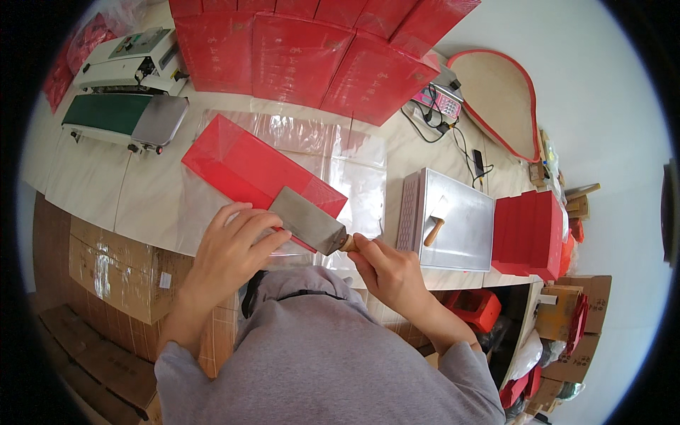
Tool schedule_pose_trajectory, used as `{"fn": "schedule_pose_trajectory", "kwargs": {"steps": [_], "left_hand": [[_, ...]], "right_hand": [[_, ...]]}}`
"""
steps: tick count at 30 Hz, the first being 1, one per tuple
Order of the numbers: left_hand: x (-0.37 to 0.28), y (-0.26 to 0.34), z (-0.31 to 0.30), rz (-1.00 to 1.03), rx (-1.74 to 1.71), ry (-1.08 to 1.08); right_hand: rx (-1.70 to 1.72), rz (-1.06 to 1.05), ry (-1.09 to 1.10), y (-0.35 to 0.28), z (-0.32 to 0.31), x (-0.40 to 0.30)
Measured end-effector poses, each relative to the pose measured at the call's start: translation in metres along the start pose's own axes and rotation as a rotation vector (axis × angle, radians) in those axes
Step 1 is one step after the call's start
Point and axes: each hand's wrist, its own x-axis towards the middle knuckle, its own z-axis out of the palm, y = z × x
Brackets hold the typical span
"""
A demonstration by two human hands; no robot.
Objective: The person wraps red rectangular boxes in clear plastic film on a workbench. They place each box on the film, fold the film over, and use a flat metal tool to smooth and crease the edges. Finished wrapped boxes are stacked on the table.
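Note:
My right hand (390, 268) grips the wooden handle of a broad, flat-bladed metal scraper (307, 220). Its blade lies over the near side of a long red box (265, 162), which appears wrapped in clear film. My left hand (236, 244) is palm down at the box's near edge, fingertips beside the blade. Its thumb and forefinger are slightly apart, and whether they pinch film there is unclear. Under the box, clear plastic sheeting (358, 159) is spread on the marble-patterned tabletop (154, 207).
To the right, a smaller wooden-handled scraper (435, 228) lies on a metal-topped unit (467, 212) beside stacked red boxes (531, 234). Wrapped red boxes (297, 58) line the back. A sealing machine (127, 90) stands left; cables (435, 117) trail near a phone (478, 162).

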Motion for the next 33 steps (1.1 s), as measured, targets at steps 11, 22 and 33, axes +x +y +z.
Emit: {"fn": "schedule_pose_trajectory", "kwargs": {"steps": [11, 22, 33], "left_hand": [[0.028, -0.015, -0.013, 0.092, -0.109, 0.074], [0.055, -0.037, -0.001, 0.116, -0.227, -0.012], [0.068, -0.046, 0.013, 0.120, -0.183, -0.085]], "right_hand": [[0.003, -0.051, 0.016, 0.000, 0.002, 0.005], [0.189, 0.311, -0.053, 0.026, -0.040, -0.037], [0.325, 0.305, 0.054, 0.032, -0.043, -0.043]]}}
